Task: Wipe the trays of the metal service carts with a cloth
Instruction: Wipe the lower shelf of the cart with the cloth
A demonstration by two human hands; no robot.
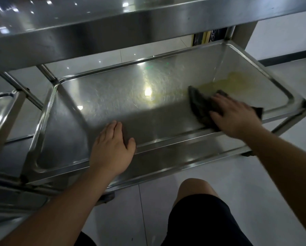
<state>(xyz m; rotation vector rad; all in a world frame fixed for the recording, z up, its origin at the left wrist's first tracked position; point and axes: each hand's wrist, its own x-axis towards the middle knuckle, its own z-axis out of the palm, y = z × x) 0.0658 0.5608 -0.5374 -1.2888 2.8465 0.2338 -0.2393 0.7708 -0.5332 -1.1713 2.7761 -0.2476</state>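
Far left: edge of a neighbouring cart's tray [1, 110], only partly in view, just beside the main cart's slanted steel legs [22, 89]. Overhead and across the top: underside and rim of the cart's upper shelf [95, 32], bright with reflected ceiling lights. Below it: the lower steel tray [104, 96], tilted in the wide-angle view, scuffed with circular marks and carrying a glare spot near its middle. Near the front rim, left of centre: left hand [111, 148] laid flat on the tray wall, palm down, fingers [113, 126] straight and together, thumb spread along the rim, grasping nothing. Toward the right end of the tray floor: a yellowish smear [226, 82] spreading into the far right corner. At its near edge: a dark grey cloth [200, 105], crumpled and lying on the tray floor, one corner reaching past the hand toward the right rim. On top of the cloth: right hand [235, 116], pressed down palm-first with fingers extended over the fabric, slightly blurred. Bottom centre to right: a bare knee [194, 187] and black shorts [201, 221] above the pale tiled floor [272, 192].
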